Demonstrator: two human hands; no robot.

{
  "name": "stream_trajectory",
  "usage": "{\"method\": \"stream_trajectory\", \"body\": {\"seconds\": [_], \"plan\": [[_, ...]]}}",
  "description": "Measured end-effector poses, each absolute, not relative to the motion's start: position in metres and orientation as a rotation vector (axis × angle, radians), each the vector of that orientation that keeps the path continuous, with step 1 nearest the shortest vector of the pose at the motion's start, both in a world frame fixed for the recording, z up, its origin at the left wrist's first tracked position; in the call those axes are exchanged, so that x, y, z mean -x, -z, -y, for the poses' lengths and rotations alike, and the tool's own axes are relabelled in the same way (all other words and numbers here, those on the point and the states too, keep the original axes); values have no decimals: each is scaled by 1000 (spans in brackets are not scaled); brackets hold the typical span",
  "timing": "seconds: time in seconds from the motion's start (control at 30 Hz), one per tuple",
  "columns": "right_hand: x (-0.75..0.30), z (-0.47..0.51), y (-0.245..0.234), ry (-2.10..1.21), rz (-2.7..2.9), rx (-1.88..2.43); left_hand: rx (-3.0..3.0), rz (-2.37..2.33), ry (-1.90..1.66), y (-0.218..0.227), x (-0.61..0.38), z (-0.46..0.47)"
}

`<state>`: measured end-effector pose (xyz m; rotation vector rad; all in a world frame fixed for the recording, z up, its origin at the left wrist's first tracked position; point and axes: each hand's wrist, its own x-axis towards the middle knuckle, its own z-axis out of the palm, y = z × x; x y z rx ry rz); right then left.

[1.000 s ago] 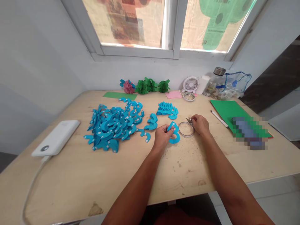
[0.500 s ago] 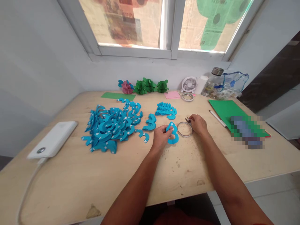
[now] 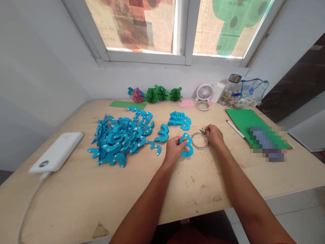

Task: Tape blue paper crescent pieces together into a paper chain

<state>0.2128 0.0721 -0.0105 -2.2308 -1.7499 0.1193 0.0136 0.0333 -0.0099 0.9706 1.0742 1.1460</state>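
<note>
In the head view my left hand point(image 3: 174, 146) pinches the left side of a curved blue paper cutout point(image 3: 188, 151), which has a small white square near its top. My right hand point(image 3: 214, 135) is closed around a small two-pointed metal tool point(image 3: 202, 131), mostly hidden by the fingers; its kind is unclear. Its tips are at the upper rim of a thin roll of tape point(image 3: 193, 144) lying flat. Left of my left hand are a small stack of blue cutouts point(image 3: 163, 133) and a loose cutout point(image 3: 157, 149). A big heap of cutouts point(image 3: 116, 135) lies farther left.
Beyond my hands is a row of blue pieces point(image 3: 179, 118). Folded paper figures point(image 3: 161, 93), a small fan point(image 3: 205, 91) and a bottle point(image 3: 230, 89) stand along the wall. A power bank point(image 3: 58, 150) is at left; a pen point(image 3: 235, 129) and green sheets point(image 3: 241, 118) are at right.
</note>
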Motion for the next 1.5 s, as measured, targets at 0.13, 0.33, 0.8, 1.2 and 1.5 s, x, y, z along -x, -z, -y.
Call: {"method": "stream_trajectory", "body": {"seconds": [0.13,0.33,0.8,1.2,1.5], "plan": [[-214,-72,12,-151,1736,2219,-970,-1081,-1141,11,-14,-34],[-212,-72,13,-140,1747,2240,-1000,-1093,-1151,14,-14,-34],[-209,-75,21,13,1655,2285,-970,-1098,-1147,12,-14,-34],[-204,-71,21,11,1625,2237,-946,-1094,-1159,11,-14,-34],[-204,-72,20,-50,1572,2262,-947,-1094,-1168,14,-14,-35]]}}
